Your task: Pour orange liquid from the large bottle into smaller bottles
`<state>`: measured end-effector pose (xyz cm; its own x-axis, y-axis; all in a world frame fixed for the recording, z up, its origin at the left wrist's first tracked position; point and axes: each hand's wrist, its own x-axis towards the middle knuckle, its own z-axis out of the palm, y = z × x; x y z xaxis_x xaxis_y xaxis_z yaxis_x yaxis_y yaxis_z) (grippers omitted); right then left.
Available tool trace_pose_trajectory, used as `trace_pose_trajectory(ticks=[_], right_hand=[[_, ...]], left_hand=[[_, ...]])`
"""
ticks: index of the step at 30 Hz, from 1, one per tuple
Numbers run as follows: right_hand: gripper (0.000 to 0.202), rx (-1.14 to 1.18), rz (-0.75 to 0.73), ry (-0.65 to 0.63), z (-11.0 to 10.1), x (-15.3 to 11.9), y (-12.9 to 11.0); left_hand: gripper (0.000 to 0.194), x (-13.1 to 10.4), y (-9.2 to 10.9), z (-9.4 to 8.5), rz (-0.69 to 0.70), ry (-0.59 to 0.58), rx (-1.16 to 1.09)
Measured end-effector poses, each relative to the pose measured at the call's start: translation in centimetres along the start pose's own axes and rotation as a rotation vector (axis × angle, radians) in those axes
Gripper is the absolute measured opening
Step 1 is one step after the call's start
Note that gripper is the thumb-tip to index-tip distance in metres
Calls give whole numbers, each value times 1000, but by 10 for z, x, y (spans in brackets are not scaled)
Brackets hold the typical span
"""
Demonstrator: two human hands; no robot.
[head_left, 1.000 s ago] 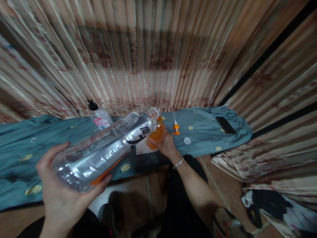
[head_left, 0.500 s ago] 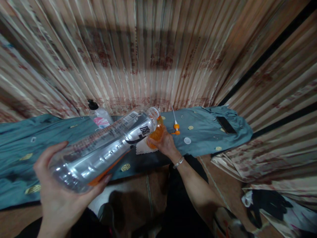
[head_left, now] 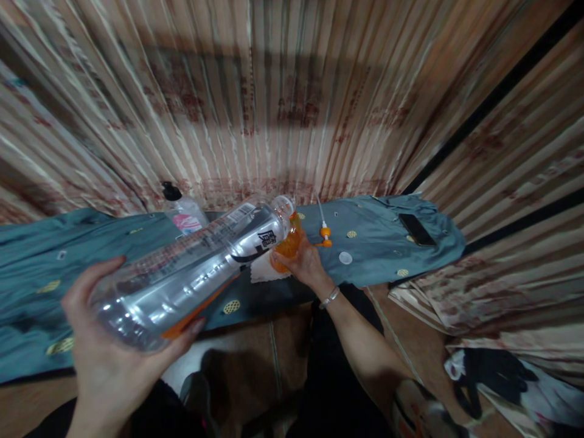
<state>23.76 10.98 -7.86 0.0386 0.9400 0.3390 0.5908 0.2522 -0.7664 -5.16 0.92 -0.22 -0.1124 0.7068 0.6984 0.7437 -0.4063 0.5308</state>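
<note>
My left hand (head_left: 109,347) is closed round the base of a large clear plastic bottle (head_left: 196,267) with a printed label. The bottle is tilted, its uncapped mouth up against the top of a smaller orange bottle (head_left: 288,248). Around that orange bottle my right hand (head_left: 306,261) is wrapped, and the bottle stands over a white cloth or paper (head_left: 262,271). Whether liquid runs between the two mouths I cannot tell. To the right of my right hand lie an orange pump head with its tube (head_left: 325,232) and a white round cap (head_left: 345,258).
A teal patterned cloth (head_left: 374,213) covers the narrow surface. A pump bottle with a black top (head_left: 186,214) stands behind the large bottle. A black phone (head_left: 417,229) lies at the right end. Pleated curtains (head_left: 274,109) hang behind and at the right.
The large bottle has shifted very slightly in my left hand's grip. My right hand and the orange bottle look unmoved.
</note>
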Motion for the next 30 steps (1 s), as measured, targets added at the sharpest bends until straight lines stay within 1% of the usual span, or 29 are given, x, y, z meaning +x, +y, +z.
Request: trace_pose_trajectory(ticks=[5,12,18,24,28,30], right_hand=[[71,-24,-1,4,0,0,1],[72,-31,-16,13,1,0,1],[74,-21,23,4,1,0,0],[72,-31,-9,19,1,0,1],[71,-35,-7,25,1,0,0],[71,-32,-7,21,1,0,1]], left_hand=[[117,0,1,-1,21,-2,8],[116,1,3,1,6,-1,-3],[116,1,5,1,-5,-1,4],[118,-1,2,0,-42,4,8],[119,-2,0,0,-95,7,12],[119,-2,-1,1,-98,10,11]])
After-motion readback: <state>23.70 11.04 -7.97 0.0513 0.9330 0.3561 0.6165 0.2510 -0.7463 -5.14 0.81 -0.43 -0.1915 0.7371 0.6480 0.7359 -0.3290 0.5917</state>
